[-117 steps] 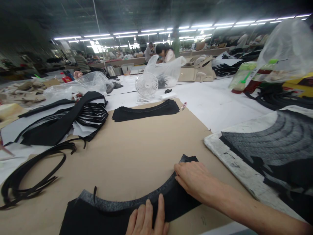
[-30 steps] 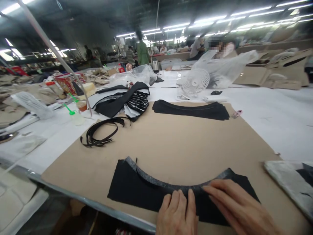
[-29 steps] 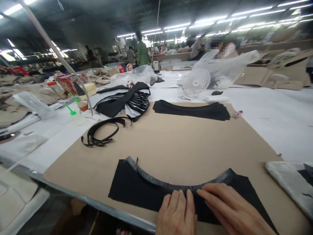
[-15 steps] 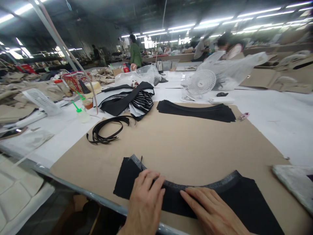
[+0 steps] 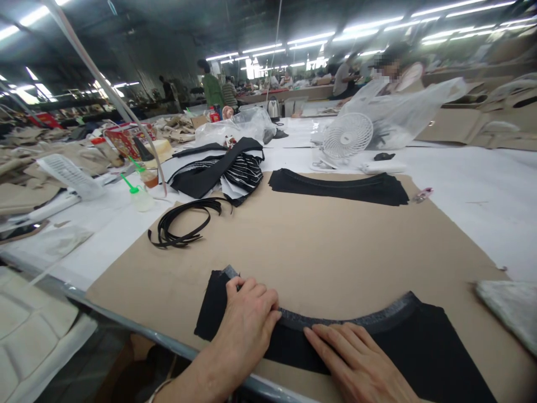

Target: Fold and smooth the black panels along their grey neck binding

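In front of me lies a curved black fabric piece (image 5: 423, 341), with a greyish band along its concave upper edge. My left hand (image 5: 251, 313) is closed on that edge left of the middle, its fingers curled and thumb tucked against the fabric. My right hand (image 5: 356, 358) rests flat on the piece just right of the middle, fingers stretched out and touching the band. Further back lies a stack of similar black curved pieces (image 5: 335, 189). A coil of narrow black strips (image 5: 182, 224) sits to the left. The fabric under both palms is hidden.
Brown paper (image 5: 327, 246) covers part of the white table (image 5: 474, 179). At the back stand a white fan (image 5: 348, 136) and a clear plastic bag (image 5: 406, 112). Striped and black pieces (image 5: 226, 168) are heaped back left, near a green-tipped bottle (image 5: 140, 196). A greyish slab (image 5: 509, 308) lies at right.
My left hand has gone from fingers laid out along the edge to curled fingers gripping it. A thin dark strip end beside it is no longer visible. My right hand stays nearly in place.
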The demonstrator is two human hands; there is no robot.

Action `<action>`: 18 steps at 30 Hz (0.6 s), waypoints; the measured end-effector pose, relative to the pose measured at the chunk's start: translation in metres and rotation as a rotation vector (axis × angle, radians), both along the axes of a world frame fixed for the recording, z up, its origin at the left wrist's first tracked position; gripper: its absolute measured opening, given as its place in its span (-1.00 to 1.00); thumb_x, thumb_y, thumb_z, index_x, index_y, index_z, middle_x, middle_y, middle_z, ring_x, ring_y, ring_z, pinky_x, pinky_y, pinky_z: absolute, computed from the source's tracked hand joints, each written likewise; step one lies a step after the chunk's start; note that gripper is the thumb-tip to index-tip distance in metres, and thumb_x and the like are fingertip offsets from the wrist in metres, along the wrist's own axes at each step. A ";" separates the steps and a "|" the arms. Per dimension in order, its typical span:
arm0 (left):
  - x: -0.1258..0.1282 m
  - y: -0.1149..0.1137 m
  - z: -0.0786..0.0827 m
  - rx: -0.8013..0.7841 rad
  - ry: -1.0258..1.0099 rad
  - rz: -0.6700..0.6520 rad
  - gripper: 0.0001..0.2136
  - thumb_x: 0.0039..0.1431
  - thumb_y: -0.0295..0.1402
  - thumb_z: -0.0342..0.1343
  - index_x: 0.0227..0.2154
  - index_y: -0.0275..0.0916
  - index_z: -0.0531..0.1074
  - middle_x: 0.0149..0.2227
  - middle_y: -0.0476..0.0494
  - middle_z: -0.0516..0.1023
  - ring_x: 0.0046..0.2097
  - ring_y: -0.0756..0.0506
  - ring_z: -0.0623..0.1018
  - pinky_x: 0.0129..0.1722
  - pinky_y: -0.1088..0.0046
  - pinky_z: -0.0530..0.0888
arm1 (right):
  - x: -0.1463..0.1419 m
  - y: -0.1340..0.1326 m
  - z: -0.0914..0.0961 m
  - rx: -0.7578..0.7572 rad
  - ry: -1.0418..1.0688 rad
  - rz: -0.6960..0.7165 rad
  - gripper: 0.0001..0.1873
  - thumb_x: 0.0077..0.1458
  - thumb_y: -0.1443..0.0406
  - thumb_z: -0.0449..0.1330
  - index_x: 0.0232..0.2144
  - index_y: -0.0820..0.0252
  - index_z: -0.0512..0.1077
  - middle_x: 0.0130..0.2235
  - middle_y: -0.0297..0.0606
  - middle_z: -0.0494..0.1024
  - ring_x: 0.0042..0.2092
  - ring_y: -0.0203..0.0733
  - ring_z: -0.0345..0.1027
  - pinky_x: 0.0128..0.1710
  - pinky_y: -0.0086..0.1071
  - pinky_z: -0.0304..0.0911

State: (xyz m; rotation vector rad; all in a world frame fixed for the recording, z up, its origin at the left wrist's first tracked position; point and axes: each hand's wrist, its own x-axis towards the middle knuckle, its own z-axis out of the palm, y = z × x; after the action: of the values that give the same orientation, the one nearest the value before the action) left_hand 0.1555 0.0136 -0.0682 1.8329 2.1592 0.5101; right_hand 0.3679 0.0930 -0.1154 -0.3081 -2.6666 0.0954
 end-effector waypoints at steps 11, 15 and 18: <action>-0.007 -0.002 -0.009 0.015 0.047 0.067 -0.90 0.17 -0.50 0.10 -0.39 -0.17 0.33 -0.34 0.06 0.46 -0.18 -0.11 0.38 -0.01 0.15 0.04 | -0.004 0.005 0.002 0.064 -0.054 0.002 -0.57 0.19 0.31 -0.04 0.08 0.17 0.34 -0.22 -0.35 0.50 -0.22 -0.20 0.32 -0.10 -0.26 0.19; -0.013 -0.004 -0.010 0.026 0.066 0.071 -0.90 0.17 -0.50 0.08 -0.38 -0.16 0.33 -0.32 0.05 0.46 -0.16 -0.11 0.38 0.02 0.14 0.03 | -0.006 0.007 0.004 0.096 -0.027 0.009 -0.60 0.23 0.29 -0.07 0.05 0.15 0.36 -0.23 -0.36 0.50 -0.23 -0.21 0.31 -0.10 -0.28 0.18; -0.017 -0.005 -0.011 0.031 0.064 0.085 -0.89 0.16 -0.52 0.07 -0.38 -0.16 0.33 -0.33 0.05 0.46 -0.16 -0.11 0.38 0.02 0.14 0.03 | -0.007 0.008 0.006 0.088 -0.037 0.023 -0.61 0.21 0.32 -0.08 0.02 0.14 0.38 -0.26 -0.36 0.49 -0.25 -0.21 0.31 -0.12 -0.29 0.18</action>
State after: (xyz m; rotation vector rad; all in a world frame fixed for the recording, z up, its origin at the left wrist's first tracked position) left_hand 0.1381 0.0088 -0.0789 1.8031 2.2915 0.5122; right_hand 0.3613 0.1008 -0.1096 -0.2535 -2.7024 -0.0203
